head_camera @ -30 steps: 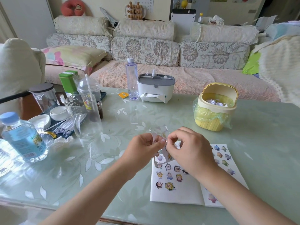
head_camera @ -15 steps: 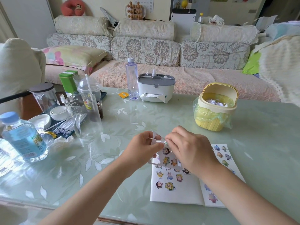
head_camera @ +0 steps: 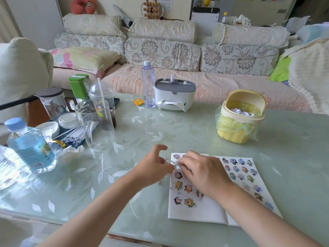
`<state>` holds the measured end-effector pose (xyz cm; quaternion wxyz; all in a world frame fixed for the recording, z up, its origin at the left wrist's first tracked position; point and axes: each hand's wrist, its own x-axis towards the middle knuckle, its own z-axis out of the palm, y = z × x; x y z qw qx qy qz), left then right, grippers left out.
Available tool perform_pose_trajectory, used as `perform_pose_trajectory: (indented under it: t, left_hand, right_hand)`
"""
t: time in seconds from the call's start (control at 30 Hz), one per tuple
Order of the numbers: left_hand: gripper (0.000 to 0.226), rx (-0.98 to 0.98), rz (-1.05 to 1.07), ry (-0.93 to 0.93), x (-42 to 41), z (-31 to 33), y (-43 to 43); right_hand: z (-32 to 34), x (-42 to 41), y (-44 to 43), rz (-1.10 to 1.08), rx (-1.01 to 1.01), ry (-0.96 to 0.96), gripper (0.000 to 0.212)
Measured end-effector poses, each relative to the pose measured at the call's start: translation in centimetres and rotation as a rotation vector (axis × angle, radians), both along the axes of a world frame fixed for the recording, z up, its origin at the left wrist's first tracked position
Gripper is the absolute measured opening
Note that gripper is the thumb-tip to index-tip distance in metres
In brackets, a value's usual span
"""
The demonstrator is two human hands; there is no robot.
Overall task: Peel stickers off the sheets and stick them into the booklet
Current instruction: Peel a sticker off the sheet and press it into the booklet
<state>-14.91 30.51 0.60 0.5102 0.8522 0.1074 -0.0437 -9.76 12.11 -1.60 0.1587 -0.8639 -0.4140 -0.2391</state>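
**Both hands on a clear sticker sheet above the open booklet**

The left hand (head_camera: 156,169) and right hand (head_camera: 202,173) meet just above the far left corner of the booklet (head_camera: 195,212), which lies open and flat on the near right part of the table (head_camera: 160,125). Between them is a small transparent sticker sheet (head_camera: 162,181). The left hand pinches its left side with thumb and curled fingers, its index finger lifted and hooked above the rest. The right hand is curled too, knuckles up, its fingertips pressed together at the sheet's far edge; whether a sticker sits between those tips cannot be told.

The booklet's left page carries a few cartoon stickers (head_camera: 189,202) above a bare white area, and its right page is filled with rows of them.

Farther back on the right stands a yellow mini bin (head_camera: 240,122) with a green liner. A white and grey tissue box (head_camera: 173,95) and a clear bottle (head_camera: 148,84) stand at the far edge. A glass mug (head_camera: 97,127) and a blue-capped bottle (head_camera: 29,145) stand to the left.
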Motion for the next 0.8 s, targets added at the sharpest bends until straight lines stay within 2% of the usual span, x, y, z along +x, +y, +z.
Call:
perform_pose_trajectory:
  t: [0.1,0.17,0.23,0.3,0.43,0.47,0.67,0.8]
  left_hand:
    - [0.047,0.380,-0.024,-0.140,-0.2,-1.2,0.3]
    - [0.035,0.522,-0.042,-0.310,-0.4,-2.0,0.1]
    - [0.028,0.576,-0.139,-0.411,-0.5,-3.1,-0.3]
    - [0.032,0.649,-0.248,-0.395,-0.4,-4.2,-0.6]
    - [0.068,0.722,-0.334,-0.352,-0.6,-5.6,-0.5]
    - [0.071,0.738,-0.340,-0.353,-0.6,-5.8,-0.4]
    - [0.069,0.780,-0.351,-0.348,-0.9,-6.2,-0.1]
    - [0.063,0.770,-0.354,-0.332,-1.0,-6.0,0.1]
  right_hand:
    - [-0.7,0.2,0.4,-0.041,-0.067,-0.024,0.014]
    - [-1.4,0.2,0.6,-0.094,-0.130,-0.006,0.009]
    - [-2.3,0.3,0.7,-0.118,-0.167,0.021,0.011]
    - [-2.7,0.4,0.7,-0.101,-0.134,0.032,0.005]
    - [-3.0,0.7,0.5,-0.067,-0.132,-0.029,0.014]
    - [-3.1,0.8,0.4,-0.057,-0.134,-0.042,0.016]
    - [-3.2,0.9,-0.1,-0.032,-0.045,-0.026,0.023]
    - [-2.3,1.0,-0.9,-0.078,0.062,0.132,0.008]
